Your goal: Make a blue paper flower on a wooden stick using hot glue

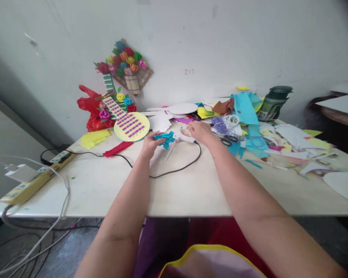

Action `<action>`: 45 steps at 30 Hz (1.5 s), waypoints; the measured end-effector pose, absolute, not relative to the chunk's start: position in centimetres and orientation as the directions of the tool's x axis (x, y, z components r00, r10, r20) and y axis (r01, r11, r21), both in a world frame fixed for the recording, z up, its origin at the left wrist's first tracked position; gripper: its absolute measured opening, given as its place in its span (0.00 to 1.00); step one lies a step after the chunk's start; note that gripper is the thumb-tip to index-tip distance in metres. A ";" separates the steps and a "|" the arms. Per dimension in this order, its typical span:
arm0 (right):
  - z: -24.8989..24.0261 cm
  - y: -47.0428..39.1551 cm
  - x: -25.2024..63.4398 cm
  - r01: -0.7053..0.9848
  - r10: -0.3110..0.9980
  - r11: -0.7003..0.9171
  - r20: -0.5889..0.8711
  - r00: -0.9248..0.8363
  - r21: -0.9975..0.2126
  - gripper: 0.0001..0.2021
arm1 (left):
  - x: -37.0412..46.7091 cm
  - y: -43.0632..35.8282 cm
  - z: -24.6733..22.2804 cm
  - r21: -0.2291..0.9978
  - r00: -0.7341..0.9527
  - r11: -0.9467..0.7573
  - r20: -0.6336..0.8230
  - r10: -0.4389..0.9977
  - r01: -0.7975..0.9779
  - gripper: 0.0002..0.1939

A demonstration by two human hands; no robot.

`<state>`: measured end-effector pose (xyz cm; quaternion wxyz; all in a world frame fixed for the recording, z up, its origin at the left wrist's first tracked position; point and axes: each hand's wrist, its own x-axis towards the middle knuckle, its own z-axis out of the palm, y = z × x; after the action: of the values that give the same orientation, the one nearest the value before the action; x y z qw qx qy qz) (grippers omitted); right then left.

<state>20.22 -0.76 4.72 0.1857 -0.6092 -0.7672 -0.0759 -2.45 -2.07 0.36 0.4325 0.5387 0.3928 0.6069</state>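
Note:
My left hand [151,144] pinches a blue crepe-paper flower [166,139] between thumb and fingers, above the table. Just right of the flower lies a white glue gun [187,138] with a black cord. A pale, thin stick-like piece [170,150] slants below it; what it belongs to is unclear. My right hand [201,131] is just behind the glue gun, fingers drawn together; whatever is at their tips is too small to make out. A yellow paper guitar [132,126] with purple strips leans to the left of my left hand.
Black-handled scissors [229,139], a tangle of purple cord [219,125] and paper scraps cover the right side. A green bottle [274,104] stands behind them. On the left are a power strip [31,185], loose cables and red paper [117,149].

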 end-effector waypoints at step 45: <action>1.5 1.0 20.8 0.451 0.976 0.174 0.214 0.040 -0.875 0.12 | -3.0 -1.6 0.1 0.921 -0.126 -0.341 0.322 0.938 -0.190 0.20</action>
<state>20.84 1.00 1.49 0.4415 -0.5701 -0.6260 0.2971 -2.99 -1.59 0.07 0.4343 0.4986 0.3752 0.6496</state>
